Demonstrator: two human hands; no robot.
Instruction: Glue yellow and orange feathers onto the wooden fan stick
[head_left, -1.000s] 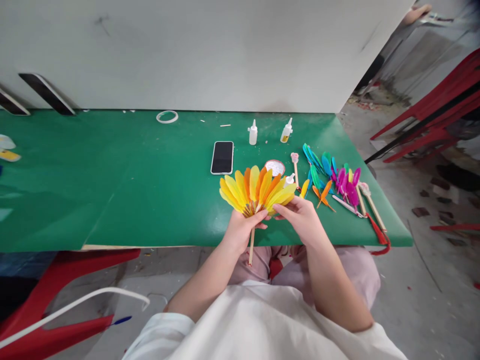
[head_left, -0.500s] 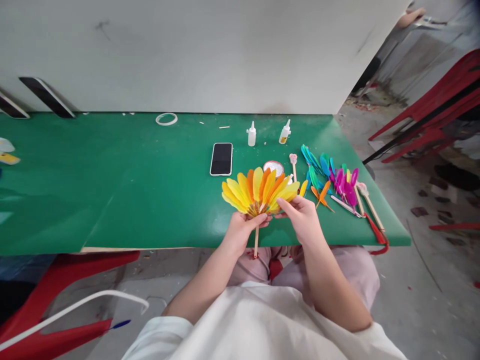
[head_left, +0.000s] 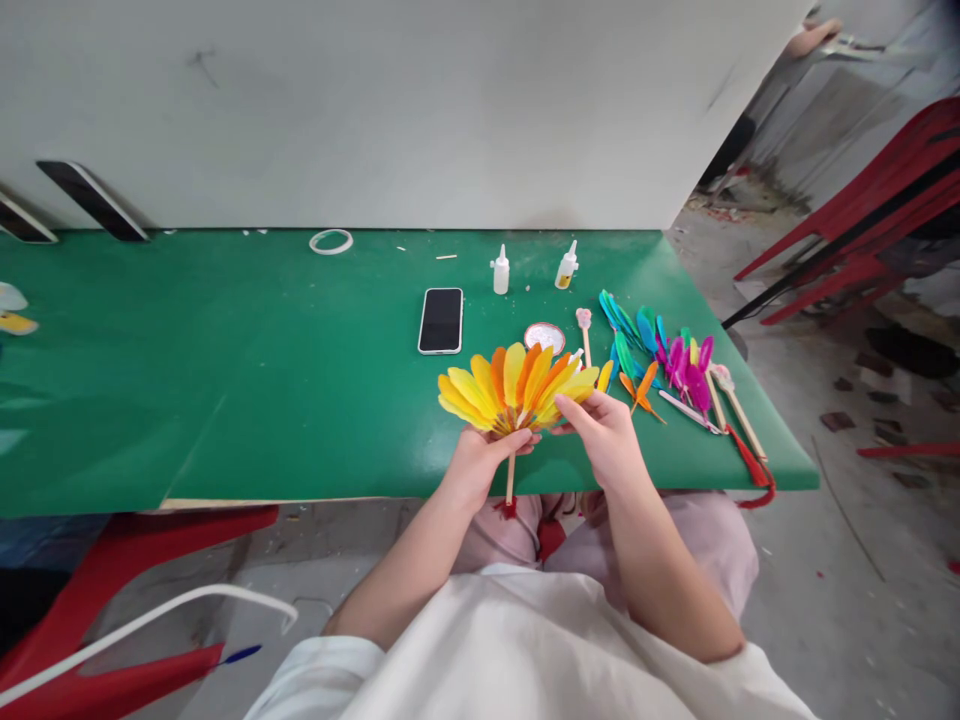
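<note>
A feather fan (head_left: 517,380) of yellow and orange feathers on a wooden stick is held over the table's front edge. My left hand (head_left: 480,462) is closed round its base, thumb across the front where the feathers meet the stick. The stick points down towards my lap, with a red tassel (head_left: 508,509) at its lower end. On the fan's right side, my right hand (head_left: 606,432) pinches a yellow feather (head_left: 574,388) between thumb and fingers. Just behind the fan lies a round white dish (head_left: 544,337), partly covered by the feathers.
Two small glue bottles (head_left: 501,272) and a phone (head_left: 440,321) are on the green table (head_left: 285,380). Loose blue, green, orange and magenta feathers (head_left: 679,362) lie at right beside wooden sticks (head_left: 742,415). A tape roll (head_left: 331,241) is near the white wall (head_left: 375,120).
The fan has tilted very slightly, its feathers a little lower and further left. Both hands keep their hold, and the view has shifted a little.
</note>
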